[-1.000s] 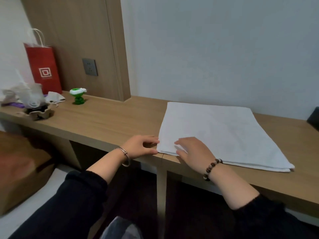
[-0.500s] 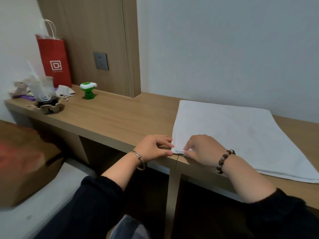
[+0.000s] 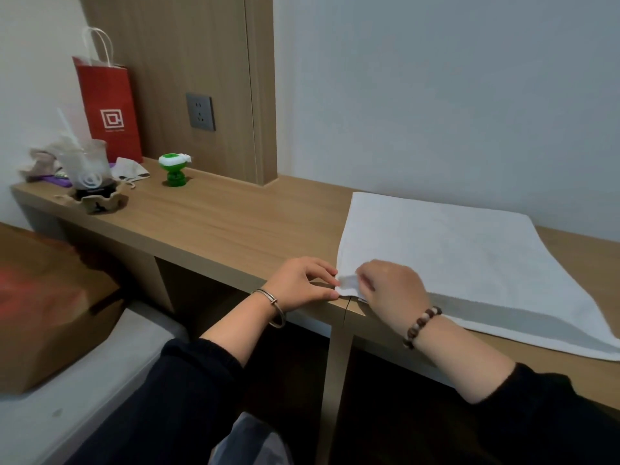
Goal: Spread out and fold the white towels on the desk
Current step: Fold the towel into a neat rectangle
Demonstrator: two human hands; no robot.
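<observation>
A white towel (image 3: 449,256) lies folded flat on the wooden desk (image 3: 235,226), filling its right half. Both hands meet at the towel's near left corner by the desk's front edge. My right hand (image 3: 392,286) pinches that corner and has lifted a small flap of it. My left hand (image 3: 302,283) sits just left of the corner with curled fingers, its fingertips touching the towel's edge; whether it holds cloth is unclear.
At the desk's far left stand a red paper bag (image 3: 109,105), a plastic cup with a straw (image 3: 85,166) in a cardboard holder, crumpled paper and a green bottle (image 3: 175,169). A wall socket (image 3: 200,111) sits on the wood panel. A brown bag (image 3: 43,307) lies lower left.
My right hand has slid left along the towel to its near corner and lifted a small flap of it. The left hand stayed at the corner. The view shifted left.
</observation>
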